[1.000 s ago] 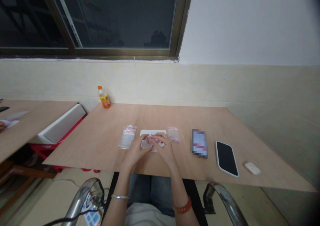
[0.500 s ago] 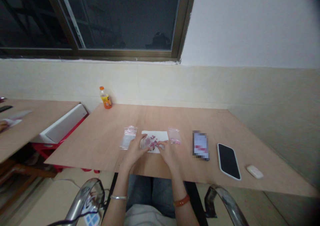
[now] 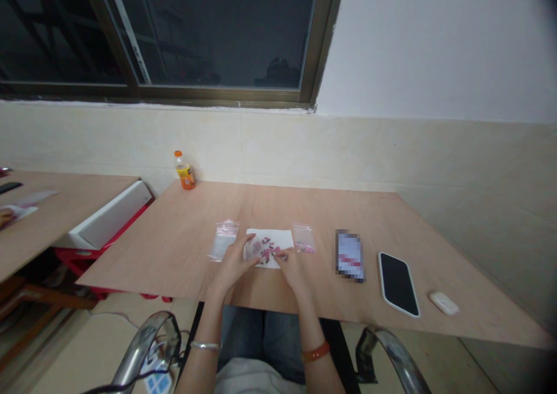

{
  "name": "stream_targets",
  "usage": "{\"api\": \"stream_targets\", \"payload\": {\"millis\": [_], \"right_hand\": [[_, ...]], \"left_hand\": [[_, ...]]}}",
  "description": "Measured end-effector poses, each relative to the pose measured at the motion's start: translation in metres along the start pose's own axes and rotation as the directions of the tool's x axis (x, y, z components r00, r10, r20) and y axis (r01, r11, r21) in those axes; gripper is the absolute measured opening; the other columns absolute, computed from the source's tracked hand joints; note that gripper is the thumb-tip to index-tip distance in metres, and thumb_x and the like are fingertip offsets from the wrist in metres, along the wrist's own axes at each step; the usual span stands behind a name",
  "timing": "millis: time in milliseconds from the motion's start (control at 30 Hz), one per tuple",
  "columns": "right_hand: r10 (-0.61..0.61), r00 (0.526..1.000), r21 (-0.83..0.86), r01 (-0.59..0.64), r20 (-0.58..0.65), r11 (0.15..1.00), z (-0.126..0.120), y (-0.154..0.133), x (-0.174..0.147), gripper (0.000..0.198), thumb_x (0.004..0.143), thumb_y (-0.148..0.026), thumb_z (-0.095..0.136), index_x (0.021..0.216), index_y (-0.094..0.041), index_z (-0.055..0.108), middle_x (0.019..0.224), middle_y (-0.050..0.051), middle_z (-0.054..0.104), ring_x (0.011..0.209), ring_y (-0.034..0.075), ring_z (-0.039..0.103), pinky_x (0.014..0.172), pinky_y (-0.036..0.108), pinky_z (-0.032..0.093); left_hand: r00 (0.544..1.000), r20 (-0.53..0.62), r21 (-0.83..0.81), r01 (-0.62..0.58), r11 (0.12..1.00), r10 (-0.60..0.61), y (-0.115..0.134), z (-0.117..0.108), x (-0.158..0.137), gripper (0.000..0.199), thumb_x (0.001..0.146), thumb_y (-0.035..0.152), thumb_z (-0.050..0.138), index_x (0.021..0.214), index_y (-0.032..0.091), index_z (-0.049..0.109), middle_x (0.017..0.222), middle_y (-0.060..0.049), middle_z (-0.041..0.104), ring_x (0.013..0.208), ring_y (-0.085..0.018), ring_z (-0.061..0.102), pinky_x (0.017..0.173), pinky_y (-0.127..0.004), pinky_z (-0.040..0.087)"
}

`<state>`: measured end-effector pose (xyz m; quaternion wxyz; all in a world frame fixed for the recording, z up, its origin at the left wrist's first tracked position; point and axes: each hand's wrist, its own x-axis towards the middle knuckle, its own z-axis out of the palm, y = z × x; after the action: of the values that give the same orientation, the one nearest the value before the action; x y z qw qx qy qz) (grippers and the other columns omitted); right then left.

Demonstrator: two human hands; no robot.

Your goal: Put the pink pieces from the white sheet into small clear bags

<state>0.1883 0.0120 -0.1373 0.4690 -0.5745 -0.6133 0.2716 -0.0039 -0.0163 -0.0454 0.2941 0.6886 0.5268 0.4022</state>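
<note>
A white sheet of paper [image 3: 282, 237] lies on the wooden table before me, with several small pink and dark red pieces [image 3: 267, 248] scattered over it. My left hand [image 3: 236, 259] curves its thumb and fingers around a clear, pinkish plastic thing [image 3: 252, 249] on the sheet's left side; its exact kind is unclear. At the sheet's right edge, my right hand [image 3: 290, 264] has its fingertips bent together by the pieces. What they pinch, if anything, is too small to make out. Clear zip bags flank the paper: one on the left [image 3: 221, 246], another on the right [image 3: 304, 242] with pink bits inside.
To the right lie a blurred-out phone [image 3: 349, 256], a phone with a white edge [image 3: 398, 284] and a small white case [image 3: 444, 303]. An orange drink bottle [image 3: 185, 173] stands at the back left. Another person's hand [image 3: 6, 216] shows at the neighbouring table.
My right fingers have shifted slightly at the paper's right side. My left hand stays around the clear plastic thing. The view has tilted a little.
</note>
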Motion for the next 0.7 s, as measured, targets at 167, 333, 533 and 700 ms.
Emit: {"api": "stream_targets", "payload": {"millis": [167,333,533,700], "right_hand": [[-0.001,1.000,0.025,0.001,0.000,1.000,-0.007,-0.007,0.005,0.021,0.075,-0.035,0.062,0.067,-0.016,0.065,0.075,0.008,0.066,0.074,0.021,0.059,0.072,0.033,0.046],[0.003,0.995,0.117,0.008,-0.095,0.993,-0.019,-0.037,0.009,0.024,0.074,-0.039,0.061,0.068,-0.016,0.064,0.071,0.006,0.065,0.068,0.018,0.058,0.063,0.029,0.045],[0.001,0.983,0.201,0.036,-0.183,0.979,-0.022,-0.078,0.009,0.027,0.073,-0.041,0.062,0.063,-0.017,0.063,0.064,0.004,0.063,0.063,0.016,0.057,0.058,0.027,0.043],[-0.027,0.984,0.233,0.068,-0.178,0.970,-0.020,-0.094,0.007,0.026,0.073,-0.041,0.064,0.063,-0.018,0.064,0.063,0.002,0.061,0.061,0.015,0.055,0.056,0.026,0.042]], "left_hand": [[0.999,0.010,-0.023,0.038,0.999,-0.038,0.005,0.000,-0.001,0.055,0.071,0.039,0.068,0.121,0.021,0.054,0.118,-0.011,0.061,0.110,-0.025,0.055,0.097,-0.040,0.040],[0.999,0.025,-0.025,0.026,0.999,-0.026,0.007,0.002,0.001,0.048,0.071,0.040,0.068,0.114,0.020,0.059,0.112,-0.010,0.064,0.102,-0.024,0.059,0.091,-0.037,0.044],[0.995,0.098,-0.044,0.000,0.999,0.004,0.013,0.005,0.000,0.041,0.073,0.041,0.066,0.107,0.020,0.062,0.102,-0.008,0.067,0.092,-0.021,0.061,0.084,-0.033,0.047],[0.994,0.108,-0.039,0.013,0.999,-0.009,0.018,0.003,0.000,0.038,0.072,0.037,0.067,0.105,0.020,0.062,0.100,-0.007,0.068,0.092,-0.022,0.062,0.084,-0.033,0.047]]}}
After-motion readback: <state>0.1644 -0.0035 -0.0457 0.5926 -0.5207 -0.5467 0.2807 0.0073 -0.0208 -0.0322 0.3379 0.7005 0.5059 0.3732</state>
